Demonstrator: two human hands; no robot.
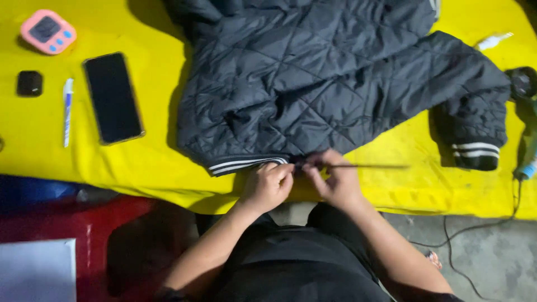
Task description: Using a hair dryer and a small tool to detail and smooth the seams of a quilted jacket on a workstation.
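A dark quilted jacket (313, 78) lies spread on a yellow-covered table (151, 162), its striped hem (246, 164) at the near edge and a striped cuff (475, 152) at the right. My left hand (269, 184) pinches the hem's end beside the zipper bottom. My right hand (334, 182) grips the other zipper end, from which a thin dark strip (372, 166) runs right along the table edge. Both hands nearly touch.
On the left of the table lie a black phone (113, 97), a white pen (67, 111), a small black block (29, 83) and a pink timer (48, 31). A dark tool with a cable (526, 112) sits at the right edge. A red stool (84, 235) stands below left.
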